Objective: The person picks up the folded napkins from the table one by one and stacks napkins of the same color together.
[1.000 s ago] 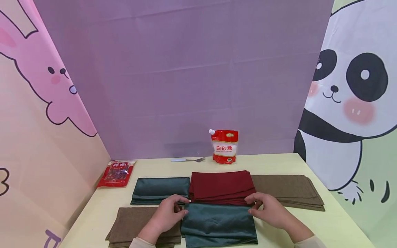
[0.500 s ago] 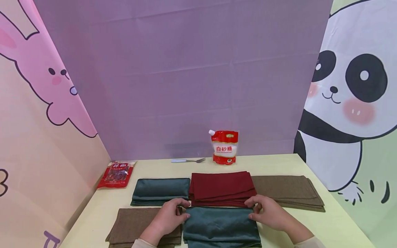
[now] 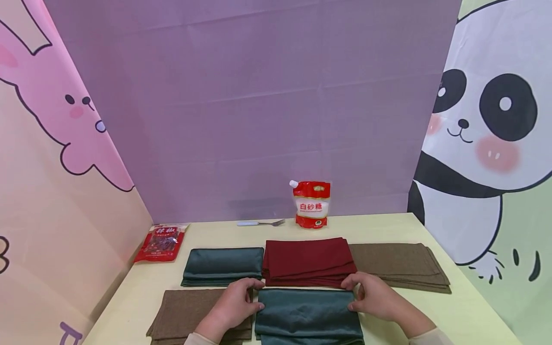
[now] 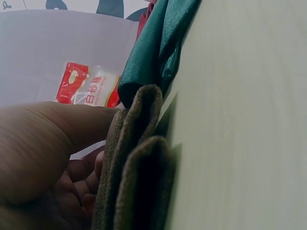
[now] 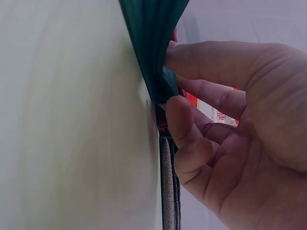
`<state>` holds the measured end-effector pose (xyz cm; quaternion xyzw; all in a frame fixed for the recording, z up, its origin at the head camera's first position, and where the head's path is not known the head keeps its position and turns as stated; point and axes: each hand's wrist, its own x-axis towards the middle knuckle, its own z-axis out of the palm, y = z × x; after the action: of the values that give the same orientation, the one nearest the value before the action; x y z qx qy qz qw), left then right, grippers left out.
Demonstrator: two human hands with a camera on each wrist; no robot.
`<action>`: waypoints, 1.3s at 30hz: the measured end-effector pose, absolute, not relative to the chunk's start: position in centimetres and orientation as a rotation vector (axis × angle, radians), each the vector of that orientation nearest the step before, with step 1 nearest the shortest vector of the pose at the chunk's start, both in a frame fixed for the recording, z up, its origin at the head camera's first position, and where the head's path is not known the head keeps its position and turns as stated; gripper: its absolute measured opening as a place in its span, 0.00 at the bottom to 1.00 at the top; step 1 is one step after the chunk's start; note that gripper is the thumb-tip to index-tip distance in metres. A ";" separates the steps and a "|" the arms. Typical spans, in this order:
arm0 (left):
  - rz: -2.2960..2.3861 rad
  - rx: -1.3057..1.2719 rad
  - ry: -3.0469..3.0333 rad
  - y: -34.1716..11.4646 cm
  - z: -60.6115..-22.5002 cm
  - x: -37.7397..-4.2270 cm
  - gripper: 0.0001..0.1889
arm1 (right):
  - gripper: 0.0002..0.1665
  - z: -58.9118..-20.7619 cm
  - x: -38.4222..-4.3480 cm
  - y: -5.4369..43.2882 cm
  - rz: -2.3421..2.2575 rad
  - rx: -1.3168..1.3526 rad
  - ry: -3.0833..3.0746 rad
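Note:
A dark teal folded cloth with a satin sheen lies at the front middle of the table. My left hand pinches its back left corner, thumb at the side edge and index finger at the back edge. Opposite it, my right hand pinches the back right corner; the right wrist view shows thumb and fingers around the teal folds. Under my left hand lies a brown folded cloth, whose thick folded edge fills the left wrist view. A dark red folded cloth borders the teal one behind.
Another teal folded cloth lies back left, and a brown stack back right. Behind them are a fork, a red-and-white sugar pouch and a red packet. Cartoon-printed walls flank the table.
The front teal cloth has shifted slightly toward me and to the right, away from the red cloth's front edge. Both hands have moved only a little, staying at its back corners.

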<state>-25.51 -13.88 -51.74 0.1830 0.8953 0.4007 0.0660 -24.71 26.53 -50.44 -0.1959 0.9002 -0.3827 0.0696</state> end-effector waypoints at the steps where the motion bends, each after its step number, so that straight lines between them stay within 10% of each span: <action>1: 1.194 0.553 2.706 -13.8 -51.8 -25.5 0.22 | 0.25 -50.5 -24.7 26.5 -1.137 -0.574 2.716; 39: 1.140 0.633 2.769 -13.7 -52.2 -25.3 0.11 | 0.13 -51.0 -24.9 26.7 -0.983 -0.605 2.767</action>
<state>-25.28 -13.66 -52.21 0.2065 0.9041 0.3720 0.0403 -24.86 26.69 -51.04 -0.2012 0.9206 -0.3271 0.0714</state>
